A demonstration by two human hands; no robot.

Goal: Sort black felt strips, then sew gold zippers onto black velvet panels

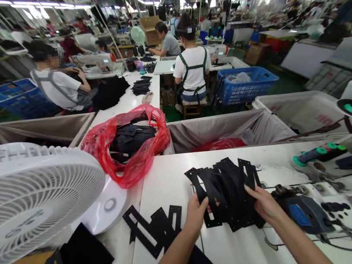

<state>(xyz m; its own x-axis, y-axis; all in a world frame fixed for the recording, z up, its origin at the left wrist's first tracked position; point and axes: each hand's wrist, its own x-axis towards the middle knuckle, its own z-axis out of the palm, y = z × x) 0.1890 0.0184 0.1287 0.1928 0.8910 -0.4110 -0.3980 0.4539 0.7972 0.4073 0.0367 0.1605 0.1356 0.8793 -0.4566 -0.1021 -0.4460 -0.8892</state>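
A bunch of black fabric strips (229, 194) with long slots and small punched holes is held just over the white table. My left hand (195, 212) grips its left side, thumb on top and fingers partly hidden behind. My right hand (264, 202) pinches the right side in the same way. The strips fan out unevenly between the two hands. More black slotted pieces (147, 232) lie in a loose heap to the left, partly covered by my left forearm.
A white fan (35, 204) stands at the left. Behind the table (168, 172) sits a red plastic bag (129, 169) of dark pieces. Sewing machine parts (302, 214) and thread spools (319, 153) are at the right. Several people work beyond, near a blue basket (245, 89).
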